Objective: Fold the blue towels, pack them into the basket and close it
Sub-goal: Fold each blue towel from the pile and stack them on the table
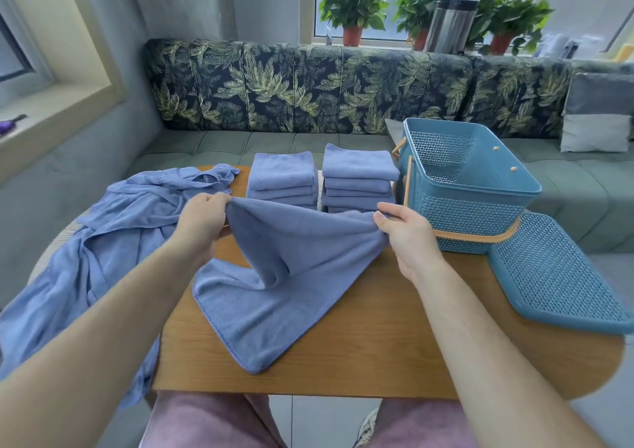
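Note:
A blue towel (274,293) hangs between my hands over the wooden table (377,344), its lower end lying on the tabletop. My left hand (202,221) pinches its top left corner and my right hand (401,228) pinches the top right corner. Behind it stand two stacks of folded blue towels (283,176) (358,176). A heap of unfolded blue towels (113,241) lies at the left and drapes over the table edge. The blue perforated basket (470,207) with wooden handles stands open and empty at the right. Its lid (555,276) lies flat beside it.
A leaf-patterned sofa (308,87) runs behind the table. Potted plants (353,4) and a metal flask (449,25) stand on the windowsill. A grey cushion (597,111) sits at the right. The lid overhangs the table's right edge.

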{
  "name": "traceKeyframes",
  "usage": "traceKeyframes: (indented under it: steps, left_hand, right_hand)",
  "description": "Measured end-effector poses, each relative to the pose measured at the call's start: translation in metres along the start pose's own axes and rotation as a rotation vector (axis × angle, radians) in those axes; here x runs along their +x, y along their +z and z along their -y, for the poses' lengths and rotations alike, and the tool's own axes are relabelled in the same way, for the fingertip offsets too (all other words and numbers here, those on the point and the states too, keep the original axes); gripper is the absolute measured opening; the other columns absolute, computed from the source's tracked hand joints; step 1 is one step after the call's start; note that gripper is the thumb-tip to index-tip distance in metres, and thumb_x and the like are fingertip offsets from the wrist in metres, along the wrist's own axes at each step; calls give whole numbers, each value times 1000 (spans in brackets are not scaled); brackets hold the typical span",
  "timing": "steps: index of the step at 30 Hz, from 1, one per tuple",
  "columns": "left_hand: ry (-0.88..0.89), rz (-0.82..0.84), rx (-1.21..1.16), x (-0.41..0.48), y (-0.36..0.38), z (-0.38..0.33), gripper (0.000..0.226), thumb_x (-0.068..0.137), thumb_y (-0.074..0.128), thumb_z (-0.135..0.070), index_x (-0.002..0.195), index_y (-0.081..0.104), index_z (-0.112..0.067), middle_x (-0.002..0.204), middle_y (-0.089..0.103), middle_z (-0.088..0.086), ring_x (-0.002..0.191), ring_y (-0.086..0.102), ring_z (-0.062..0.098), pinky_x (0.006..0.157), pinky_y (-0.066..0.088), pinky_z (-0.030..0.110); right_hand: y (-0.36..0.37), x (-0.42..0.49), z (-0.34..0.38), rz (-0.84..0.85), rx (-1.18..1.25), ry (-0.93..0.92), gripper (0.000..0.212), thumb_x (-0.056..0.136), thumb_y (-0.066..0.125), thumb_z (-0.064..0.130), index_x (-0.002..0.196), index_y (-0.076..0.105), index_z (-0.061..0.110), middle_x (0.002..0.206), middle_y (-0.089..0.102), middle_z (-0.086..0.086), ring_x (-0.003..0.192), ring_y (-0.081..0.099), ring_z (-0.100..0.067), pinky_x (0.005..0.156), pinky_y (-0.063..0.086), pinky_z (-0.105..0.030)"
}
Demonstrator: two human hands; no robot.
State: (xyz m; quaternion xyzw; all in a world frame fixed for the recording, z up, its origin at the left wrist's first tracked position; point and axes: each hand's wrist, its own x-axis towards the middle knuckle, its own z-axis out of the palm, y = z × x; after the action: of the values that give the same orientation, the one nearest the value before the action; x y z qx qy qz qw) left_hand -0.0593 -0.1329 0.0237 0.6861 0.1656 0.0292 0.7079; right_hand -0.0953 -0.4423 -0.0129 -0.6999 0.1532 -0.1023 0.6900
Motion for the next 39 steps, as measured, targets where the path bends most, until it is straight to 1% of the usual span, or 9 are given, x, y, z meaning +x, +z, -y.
traceKeyframes:
  steps: [4, 8, 12, 15, 20, 25, 29, 33, 39]
  left_hand:
    - [8, 46, -56, 1, -8, -17, 16, 95, 50, -9, 80, 53, -15, 71, 51, 3, 65, 50, 17, 57, 46, 30]
    - [148, 109, -34, -1, -10, -42, 23, 99, 52, -6, 79, 50, -18, 72, 49, 1, 56, 47, 10, 45, 40, 21]
    - [274, 77, -37, -3, -9, -88, 22, 101, 51, -10, 88, 60, -26, 75, 51, -3, 60, 44, 10, 50, 38, 23]
    - [333, 103, -76, -7, -7, -120, 25, 101, 49, -10, 88, 66, -23, 68, 55, -5, 58, 44, 9, 55, 38, 26]
    - [409, 108, -114, -22, 3, -153, 22, 98, 51, -7, 100, 72, -14, 67, 65, -5, 55, 50, 7, 49, 42, 17]
    - [425, 175, -115, -41, 0, -160, 34, 93, 52, 0, 109, 75, -18, 76, 68, -4, 58, 51, 8, 49, 43, 14]
    - [445, 161, -133, -62, -11, -155, 36, 89, 55, 1, 107, 77, -22, 67, 67, -10, 52, 50, 5, 48, 42, 15]
    - [516, 144, -225, -81, -21, -154, 21, 90, 65, -8, 99, 79, -21, 86, 70, -3, 73, 59, 8, 64, 48, 21]
    - [650, 134, -219, -82, -18, -154, 23, 86, 76, -8, 104, 77, -23, 80, 69, -10, 76, 61, 8, 70, 51, 20]
  right_hand:
    - [-9, 0, 19, 34, 44, 41, 10, 92, 70, 10, 98, 73, 17, 93, 68, -2, 81, 60, -16, 68, 46, -27]
    - [-14, 1, 67, 101, 81, 15, 3, 94, 69, 8, 97, 69, 11, 92, 68, -8, 73, 63, -17, 58, 55, -25]
    - [-21, 10, 128, 63, -44, -135, 15, 93, 73, 19, 101, 72, 6, 91, 70, -13, 76, 66, -24, 70, 63, -35]
    - [-22, 13, 166, 30, -110, -222, 9, 95, 71, 21, 96, 73, 12, 93, 69, -14, 78, 67, -27, 74, 64, -40]
    - [-22, 5, 207, 109, 35, -180, 22, 92, 75, 24, 106, 71, 6, 94, 69, -11, 81, 63, -24, 81, 57, -41]
    - [-32, -12, 206, 186, 90, -180, 18, 88, 75, 10, 105, 72, 5, 108, 76, -17, 89, 68, -25, 91, 55, -44]
    - [-48, -27, 206, 225, 116, -240, 17, 89, 72, 4, 107, 73, 6, 99, 77, -11, 90, 69, -22, 87, 56, -35]
    - [-63, -47, 214, 255, 164, -322, 21, 86, 74, 5, 106, 74, 9, 101, 76, -11, 90, 72, -22, 90, 57, -36]
    - [-65, -55, 224, 200, 78, -368, 32, 81, 72, -9, 106, 72, 10, 92, 73, -8, 81, 69, -17, 72, 56, -26]
